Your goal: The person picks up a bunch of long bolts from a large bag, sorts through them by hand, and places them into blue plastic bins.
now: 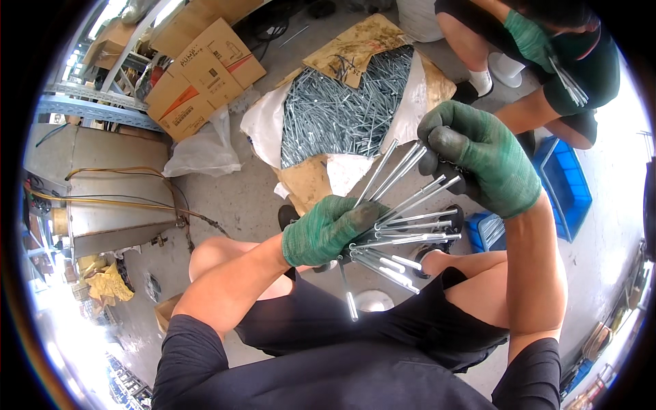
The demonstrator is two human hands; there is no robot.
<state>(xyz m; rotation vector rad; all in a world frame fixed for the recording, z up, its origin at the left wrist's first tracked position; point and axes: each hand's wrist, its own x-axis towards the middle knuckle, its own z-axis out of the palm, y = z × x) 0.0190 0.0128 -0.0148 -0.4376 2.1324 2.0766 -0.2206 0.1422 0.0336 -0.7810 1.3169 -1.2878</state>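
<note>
My left hand (331,231), in a green glove with dark fingertips, is closed round a bunch of slim silvery metal rods (417,222). They fan out to the right from its fingers, and one rod (348,290) hangs down below the rest. Higher up and to the right is my right hand (482,157), gloved alike, its thumb and fingers pinched together beside the upper rod tips. Whatever lies between those fingertips is hidden. Beyond both hands sits a large opened sack (263,126) heaped with similar metal rods (342,113).
Brown cardboard lies over the sack's far edge. A co-worker (581,75) at the upper right holds several rods in a green glove. Blue bins (574,188) stand on the right. To the left are a cardboard box (205,78), a clear plastic bag (205,150) and a metal cabinet with hoses (116,195).
</note>
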